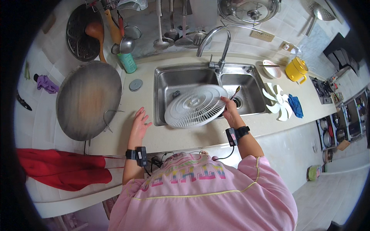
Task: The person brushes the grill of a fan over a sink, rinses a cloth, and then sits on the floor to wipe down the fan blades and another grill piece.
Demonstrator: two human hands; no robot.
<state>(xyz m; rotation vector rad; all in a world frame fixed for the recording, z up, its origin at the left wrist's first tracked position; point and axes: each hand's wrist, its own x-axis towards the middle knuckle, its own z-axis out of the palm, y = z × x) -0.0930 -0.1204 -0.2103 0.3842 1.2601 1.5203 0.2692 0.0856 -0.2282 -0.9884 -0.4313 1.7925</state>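
A round white plastic fan grille (pixel 188 111) is tilted over the front edge of the stainless-steel double sink (pixel 185 66). My right hand (pixel 230 110) grips its right rim. A toothbrush (pixel 236 90) is also in that hand, bristle end pointing up over the smaller basin. My left hand (pixel 140 124) hovers above the counter to the left of the grille, fingers apart and holding nothing. A dark scrubber (pixel 176 93) lies in the larger basin, partly behind the grille. Right of the sink, white fan blades (pixel 279 101) rest on the counter beside a blue cloth (pixel 295 106).
A chrome faucet (pixel 225 43) arches over the sink's back. A large wok (pixel 89 101) leans at the left, near a green can (pixel 127 63) and a grey round lid (pixel 136 85). A bowl (pixel 271 69) and a yellow electric pot (pixel 296 69) stand back right.
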